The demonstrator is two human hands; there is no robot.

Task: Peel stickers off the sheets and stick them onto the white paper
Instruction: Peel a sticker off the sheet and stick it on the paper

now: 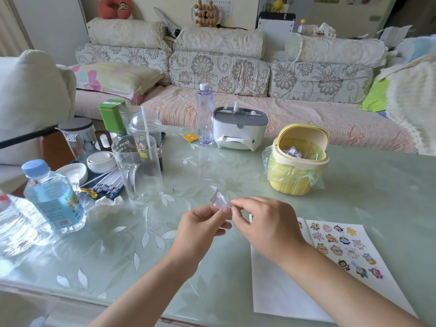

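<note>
Both my hands are raised over the middle of the glass table. My left hand [203,226] pinches a small, crumpled, pale sticker sheet [219,198] by its lower edge. My right hand [262,223] pinches at the same sheet's right edge with thumb and forefinger; whether a sticker is lifting there is too small to tell. The white paper [283,286] lies flat at the lower right under my right forearm. Several colourful cartoon stickers [342,246] cover its right half, while its left half is bare.
A small yellow bin [298,159] with a green liner and paper scraps stands behind the paper. A white tissue box [238,128] and tall bottle [204,114] stand further back. Cups, a glass pitcher [136,168] and water bottles [53,197] crowd the left. The table's near edge runs along the bottom.
</note>
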